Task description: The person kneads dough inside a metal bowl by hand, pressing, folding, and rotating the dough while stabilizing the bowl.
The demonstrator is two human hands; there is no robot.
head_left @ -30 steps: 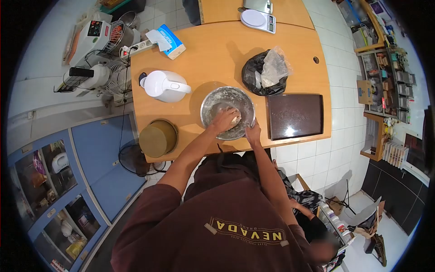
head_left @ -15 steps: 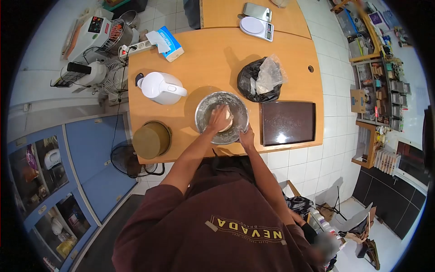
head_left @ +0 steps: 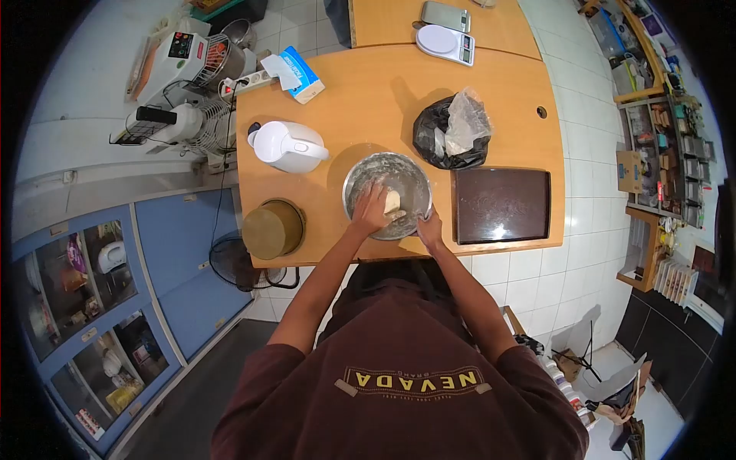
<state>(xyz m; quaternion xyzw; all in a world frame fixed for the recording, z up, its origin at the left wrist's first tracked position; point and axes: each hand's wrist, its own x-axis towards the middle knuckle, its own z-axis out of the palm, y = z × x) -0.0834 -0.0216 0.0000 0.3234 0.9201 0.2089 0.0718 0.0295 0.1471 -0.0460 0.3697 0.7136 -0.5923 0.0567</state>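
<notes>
A metal mixing bowl [head_left: 423,184], its inside smeared with flour, stands near the front edge of the table. In it lies a pale lump of dough [head_left: 392,202]. My left hand [head_left: 371,207] is inside the bowl at the left of the dough, fingers stretched out and apart, thumb reaching along the dough's near side. It appears to touch the dough without closing round it. At the bowl's right front, my right hand [head_left: 429,228] grips the rim.
Right of the bowl are a dark baking tray [head_left: 502,205] and a black plastic bag [head_left: 431,132] holding a clear bag. Leftward stand a white electric kettle [head_left: 287,147] and a brownish round container [head_left: 268,230]. A tissue box [head_left: 304,77] and white kitchen scale [head_left: 442,41] sit farther back.
My left hand has shifted from over the dough to its left side, fingers now spread, so more dough shows. My right hand stays on the rim. The whole view has shifted slightly.
</notes>
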